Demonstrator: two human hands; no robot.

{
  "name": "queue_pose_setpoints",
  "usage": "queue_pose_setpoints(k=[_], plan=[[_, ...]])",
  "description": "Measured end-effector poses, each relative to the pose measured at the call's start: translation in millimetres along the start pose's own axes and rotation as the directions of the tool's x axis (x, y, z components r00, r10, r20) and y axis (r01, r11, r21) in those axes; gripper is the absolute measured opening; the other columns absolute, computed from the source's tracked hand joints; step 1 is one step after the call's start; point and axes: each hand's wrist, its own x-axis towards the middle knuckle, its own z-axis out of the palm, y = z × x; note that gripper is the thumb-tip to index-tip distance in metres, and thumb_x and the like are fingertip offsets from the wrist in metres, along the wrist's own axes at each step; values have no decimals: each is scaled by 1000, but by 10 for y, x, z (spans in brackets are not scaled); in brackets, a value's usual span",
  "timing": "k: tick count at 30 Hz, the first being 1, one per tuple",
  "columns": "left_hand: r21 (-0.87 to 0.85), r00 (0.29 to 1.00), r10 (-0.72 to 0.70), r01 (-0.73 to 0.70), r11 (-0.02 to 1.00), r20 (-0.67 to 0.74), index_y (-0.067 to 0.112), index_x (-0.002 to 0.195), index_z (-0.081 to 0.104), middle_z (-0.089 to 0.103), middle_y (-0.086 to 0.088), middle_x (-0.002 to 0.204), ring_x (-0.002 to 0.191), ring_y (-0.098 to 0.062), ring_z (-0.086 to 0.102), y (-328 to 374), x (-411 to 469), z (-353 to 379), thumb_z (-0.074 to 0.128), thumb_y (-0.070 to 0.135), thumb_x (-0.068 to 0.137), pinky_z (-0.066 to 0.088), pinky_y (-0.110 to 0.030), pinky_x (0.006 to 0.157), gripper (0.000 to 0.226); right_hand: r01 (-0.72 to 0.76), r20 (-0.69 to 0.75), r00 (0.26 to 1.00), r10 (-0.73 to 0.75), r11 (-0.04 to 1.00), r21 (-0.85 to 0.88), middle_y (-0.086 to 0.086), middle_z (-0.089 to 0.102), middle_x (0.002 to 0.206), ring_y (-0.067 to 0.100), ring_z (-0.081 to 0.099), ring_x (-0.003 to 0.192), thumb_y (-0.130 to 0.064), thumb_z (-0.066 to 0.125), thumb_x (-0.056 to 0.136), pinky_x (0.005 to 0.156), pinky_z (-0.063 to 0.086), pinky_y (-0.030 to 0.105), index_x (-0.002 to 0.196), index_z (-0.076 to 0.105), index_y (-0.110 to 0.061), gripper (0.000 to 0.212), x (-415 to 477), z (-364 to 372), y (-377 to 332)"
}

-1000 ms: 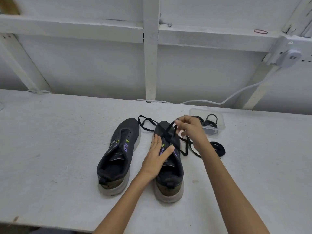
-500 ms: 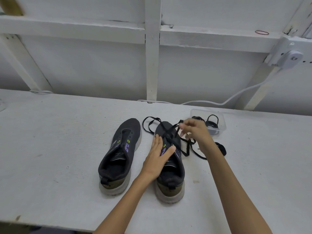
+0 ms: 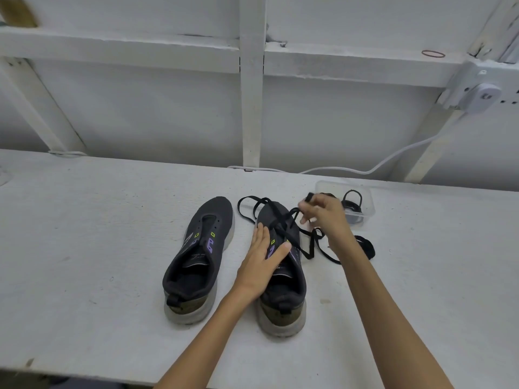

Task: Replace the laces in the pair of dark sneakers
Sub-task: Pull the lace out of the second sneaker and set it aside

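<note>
Records small shift of right hand [image 3: 325, 220] since a second ago: slightly farther from toe of right-side sneaker [image 3: 283, 290], closer to clear plastic box [image 3: 368, 211]; lace end now poking up past fingertips. Finds right hand pinching black lace [image 3: 306, 248] between thumb and curled fingers, raised above toe. Traces lace from pinch down to eyelets near toe, strands crossing there; one loop lying on bench [image 3: 84, 248] beyond toe, toward left-side sneaker [image 3: 196, 265]; other run trailing on bench beside right wrist. Finds left hand [image 3: 261, 265] flat on tongue and eyelet rows of right-side sneaker, fingers straight, pressing down. Places both sneakers side by side near middle of bench, heels toward front edge, toes toward back edge, close but apart. Notes box near back edge, right of sneakers, holding coiled black lace [image 3: 352, 203]. Notes black lace bundle [image 3: 366, 247] on bench just right of right forearm, and white cable [image 3: 379, 167] along back edge.
</note>
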Motion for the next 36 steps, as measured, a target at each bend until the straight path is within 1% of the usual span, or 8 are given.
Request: queue_pose_setpoints(k=[4, 8, 13, 19, 21, 25, 30, 36], plan=[[-11, 1000, -8, 8, 1000, -6, 22, 155, 9, -3, 15, 161, 144, 5, -4, 12, -8, 0, 49, 56, 92, 4, -24, 115, 81, -9, -79, 996, 30, 966, 259, 2, 58, 71, 13, 58, 55, -11, 63, 93, 46, 41, 21, 86, 60, -6, 9, 23, -83, -114], [0, 1000, -9, 9, 1000, -14, 23, 155, 8, -2, 15, 161, 145, 4, -3, 18, -10, 3, 48, 57, 92, 5, -25, 116, 82, -129, 104, 985, 138, 988, -84, 0, 65, 68, 12, 56, 50, -21, 79, 80, 44, 39, 20, 85, 67, -5, 21, -104, -16, 72], [5, 1000, -6, 6, 1000, -15, 23, 155, 9, -3, 15, 161, 145, 4, -4, 16, -14, 5, 48, 56, 93, 5, -23, 114, 80, -41, 150, 986, 67, 985, -169, 1, 60, 62, 10, 53, 47, -6, 72, 84, 44, 35, 21, 78, 63, -5, 11, -151, 45, 153], [-37, 1000, -10, 9, 999, -13, 23, 155, 10, -1, 17, 161, 144, 5, -3, 16, -21, 3, 50, 55, 92, 5, -24, 116, 81, 46, -108, 994, -28, 985, 168, 4, 53, 69, 10, 53, 52, -5, 59, 94, 47, 36, 20, 87, 57, -7, 8, 20, -92, -130], [-31, 1000, -11, 10, 999, -13, 23, 155, 10, -1, 16, 161, 143, 7, -3, 10, -12, 6, 50, 55, 92, 5, -23, 115, 81, 33, -97, 995, -14, 979, 203, 3, 54, 70, 10, 53, 52, -10, 63, 93, 46, 36, 21, 87, 58, -8, 8, 10, -93, -91], [-22, 1000, -11, 10, 1000, -18, 24, 155, 9, -1, 15, 161, 139, 11, -4, 6, -4, 21, 50, 54, 93, 3, -18, 110, 80, -70, 27, 997, 73, 993, -98, 1, 57, 59, 7, 51, 45, -25, 80, 79, 42, 35, 18, 79, 63, -5, 27, -122, 22, 149], [-24, 1000, -12, 12, 1000, -23, 24, 155, 9, -1, 15, 161, 139, 11, -3, 14, -8, 23, 49, 54, 93, 4, -18, 111, 80, 40, 81, 996, -22, 975, -218, 2, 58, 53, 11, 54, 47, -13, 78, 80, 52, 44, 24, 65, 58, -3, 27, -117, 86, 228], [-48, 1000, -10, 9, 999, -17, 23, 155, 10, -2, 16, 161, 143, 7, -2, 20, -23, 22, 50, 53, 93, 4, -20, 112, 80, 68, -191, 980, -46, 992, 109, 6, 55, 64, 13, 53, 52, -11, 65, 91, 48, 35, 23, 83, 56, -1, 15, 31, -33, -104]])
